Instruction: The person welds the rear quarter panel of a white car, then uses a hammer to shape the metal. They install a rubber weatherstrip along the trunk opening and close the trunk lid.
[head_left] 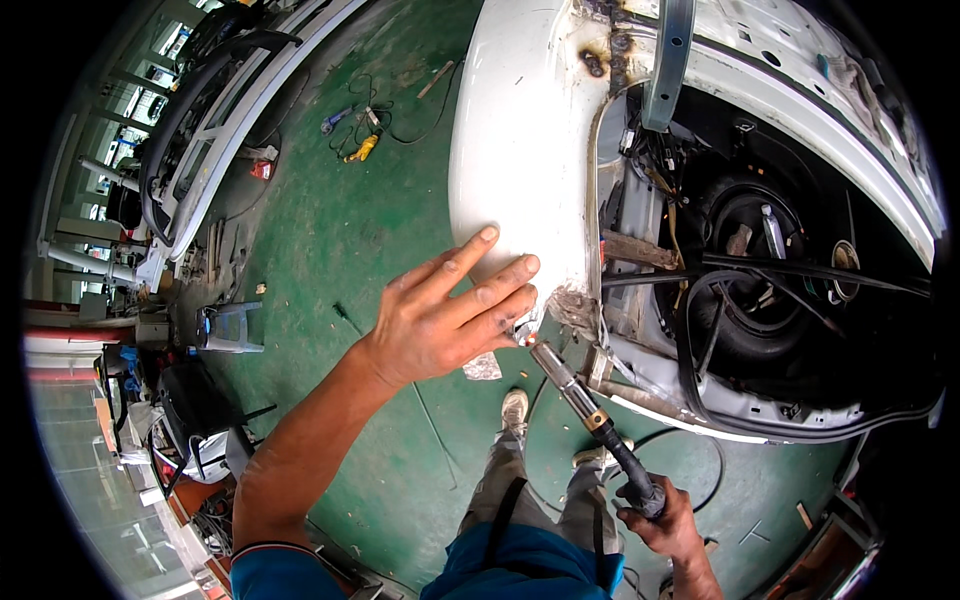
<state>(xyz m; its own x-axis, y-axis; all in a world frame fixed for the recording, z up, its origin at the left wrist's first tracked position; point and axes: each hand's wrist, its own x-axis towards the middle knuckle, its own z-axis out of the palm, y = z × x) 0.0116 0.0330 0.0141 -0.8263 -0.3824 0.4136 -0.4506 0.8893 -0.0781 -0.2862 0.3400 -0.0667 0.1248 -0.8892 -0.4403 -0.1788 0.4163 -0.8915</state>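
My left hand lies with outstretched fingers against the lower corner of a white car body panel. Its thumb is mostly hidden behind the other fingers. Just beside those fingertips is the metal nozzle of a welding torch. My right hand is wrapped round the torch's black handle, low and to the right. Between nozzle and hand, the panel's edge looks rough and bare, with a greyish patch next to it. I cannot tell whether the nozzle touches the metal.
The open trunk holds a spare wheel and loose black rubber seal. A metal strut stands across its far edge. Cables and a yellow tool lie on the green floor. A blue-grey stool stands left.
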